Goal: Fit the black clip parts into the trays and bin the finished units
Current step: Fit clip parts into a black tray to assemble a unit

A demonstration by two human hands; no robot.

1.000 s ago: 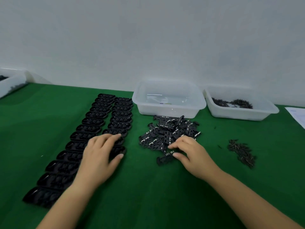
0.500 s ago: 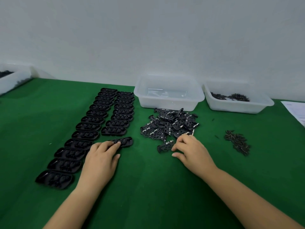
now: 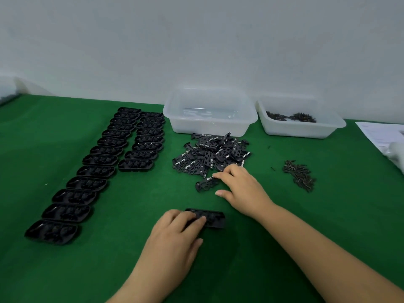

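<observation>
On the green felt worktop, the left hand lies flat with straight fingers pressing one black moulded plastic tray, well apart from the two rows of matching trays. The right hand, fingers loosely spread, touches a single black clip part just below the heap of black clip parts.
</observation>
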